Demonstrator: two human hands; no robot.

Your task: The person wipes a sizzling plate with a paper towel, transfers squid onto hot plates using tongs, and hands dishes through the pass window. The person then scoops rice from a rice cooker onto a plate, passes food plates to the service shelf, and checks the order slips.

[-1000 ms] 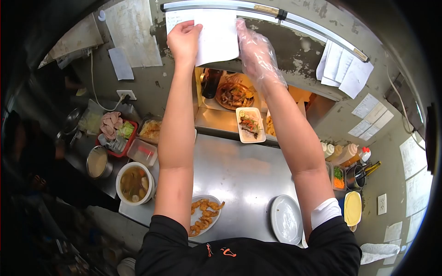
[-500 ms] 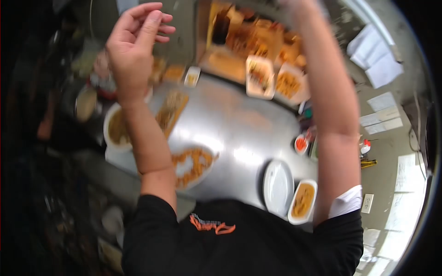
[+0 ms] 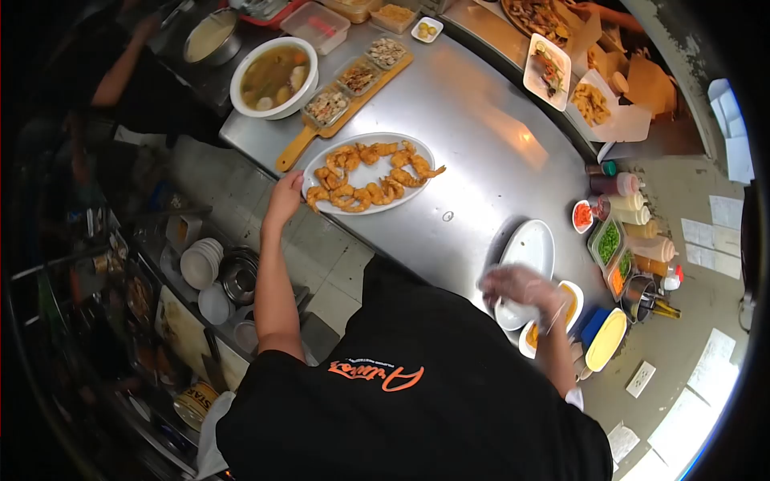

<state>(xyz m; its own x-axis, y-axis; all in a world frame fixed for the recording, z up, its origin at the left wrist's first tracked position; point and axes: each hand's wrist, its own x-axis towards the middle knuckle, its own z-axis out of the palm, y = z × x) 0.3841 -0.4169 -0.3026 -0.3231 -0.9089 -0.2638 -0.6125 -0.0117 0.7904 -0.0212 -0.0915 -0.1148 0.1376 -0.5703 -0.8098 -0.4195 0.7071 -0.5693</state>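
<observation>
My left hand [image 3: 284,198] grips the left rim of a white oval plate [image 3: 369,172], its fingertips at the edge. On that plate battered fried shrimp [image 3: 353,196] lie in a ring with a bare middle. My right hand [image 3: 520,289], in a clear glove and smeared by motion, is over a second white oval plate [image 3: 531,244]; whether it touches that plate is unclear. A white dish of orange-brown food [image 3: 571,309] is partly hidden behind my right hand and wrist.
A bowl of soup [image 3: 274,76] and a wooden board [image 3: 297,152] with glass containers stand at the left. Sauce bottles [image 3: 628,202], a tray of chopped greens [image 3: 607,243] and a red-filled cup [image 3: 582,215] line the right. Another person's arm [image 3: 116,76] shows upper left.
Both hands have come down from above the far side: the left to the shrimp plate's rim, the right over the other oval plate. The view has shifted.
</observation>
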